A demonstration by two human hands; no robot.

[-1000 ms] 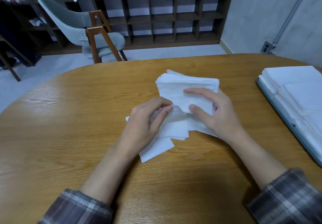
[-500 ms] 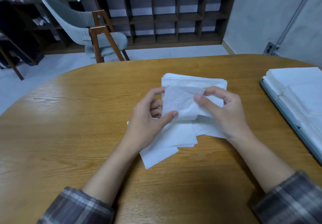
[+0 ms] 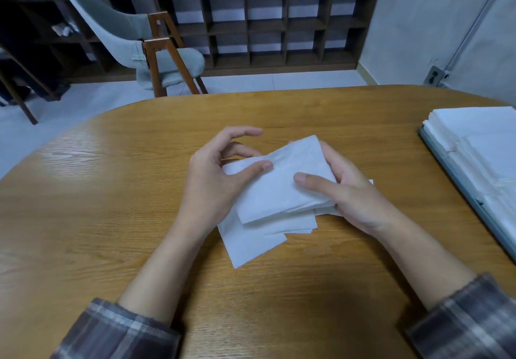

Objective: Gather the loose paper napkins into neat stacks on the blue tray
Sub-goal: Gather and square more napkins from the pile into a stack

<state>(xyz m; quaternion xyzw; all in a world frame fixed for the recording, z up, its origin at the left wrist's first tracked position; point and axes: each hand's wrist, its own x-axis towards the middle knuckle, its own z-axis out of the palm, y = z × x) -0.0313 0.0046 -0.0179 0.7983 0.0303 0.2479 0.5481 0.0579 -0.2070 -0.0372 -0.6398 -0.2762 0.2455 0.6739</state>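
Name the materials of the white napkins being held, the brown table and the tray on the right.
White napkins: soft tissue paper, matt; the thin plies bend in the grip. Brown table: wood or wood-look veneer, semi-gloss; grain lines and a glare patch show. Blue-grey tray: probably plastic, smooth rim; too little shows to be sure.

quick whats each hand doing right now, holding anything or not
Left hand: closed, pinching the left end of the napkin stack.
Right hand: closed, gripping the right end of the same napkin stack.
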